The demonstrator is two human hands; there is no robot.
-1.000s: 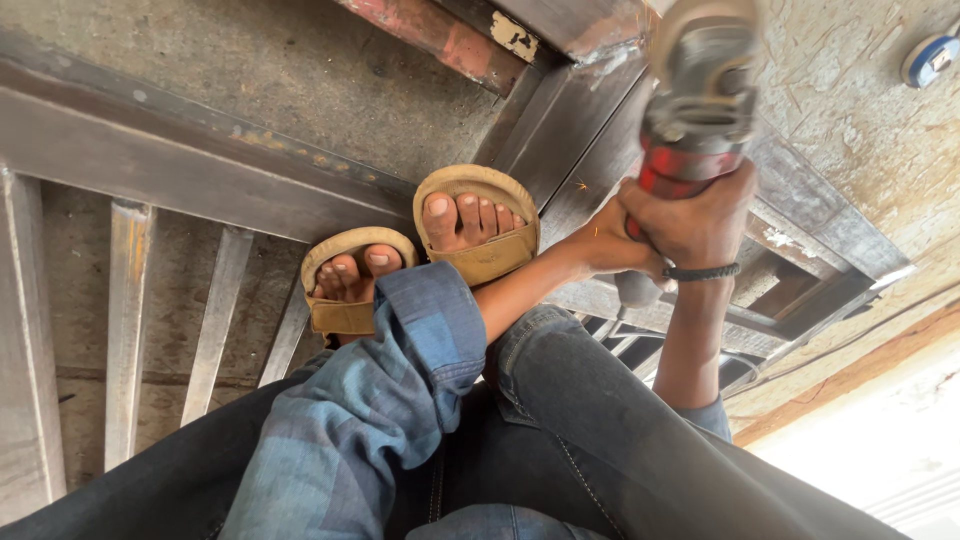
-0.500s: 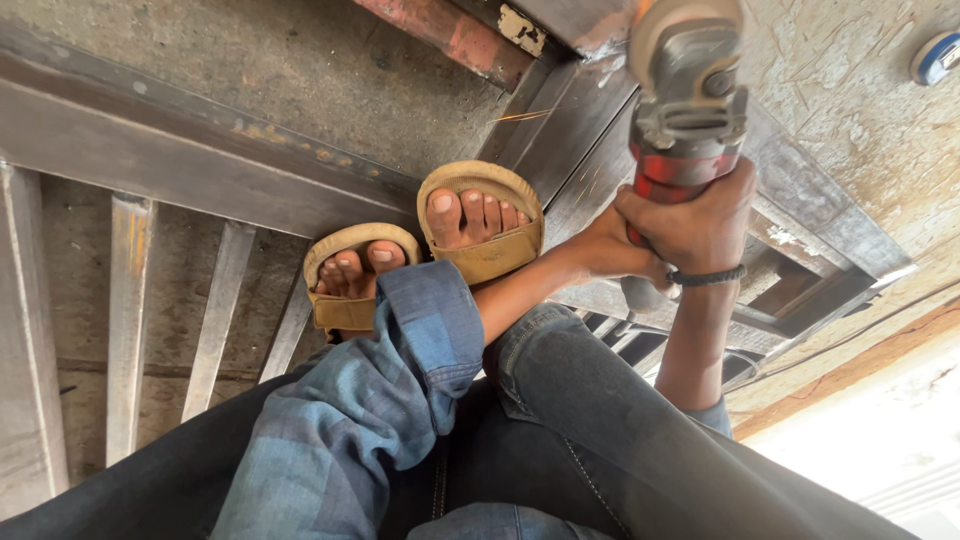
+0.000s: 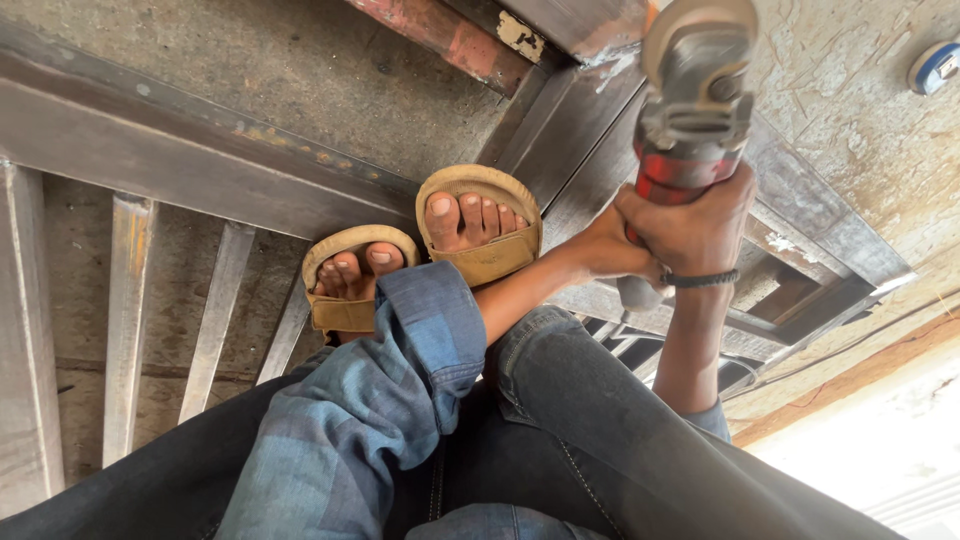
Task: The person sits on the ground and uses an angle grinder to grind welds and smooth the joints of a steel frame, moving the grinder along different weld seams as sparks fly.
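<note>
Rough grey concrete floor (image 3: 300, 70) across the upper left of the frame; a welded grey steel frame with flat upright bars (image 3: 130, 290) lies on it, bars running down the left side, heavier rails slanting through the upper middle; a rusty red-painted steel bar (image 3: 440, 35) at top centre; a small blue and white round object (image 3: 935, 65) at the upper right corner, too small to identify; bright pale ground at lower right.

Two feet in tan open-toed sandals (image 3: 480, 225) rest on the frame at centre; dark jeans (image 3: 600, 440) fill the lower frame.

Red and grey handheld angle grinder (image 3: 690, 110) stands upper right of centre, head pointing to the top edge, over the slanted rails; whether the disc touches metal, cannot tell.

Right hand (image 3: 695, 225), black band at the wrist, fingers closed around the grinder's red body from the right.

Left hand (image 3: 615, 250), arm in a rolled blue plaid sleeve (image 3: 400, 370), comes in from lower centre; fingers wrapped on the grinder's lower handle end, partly hidden behind the right hand.
</note>
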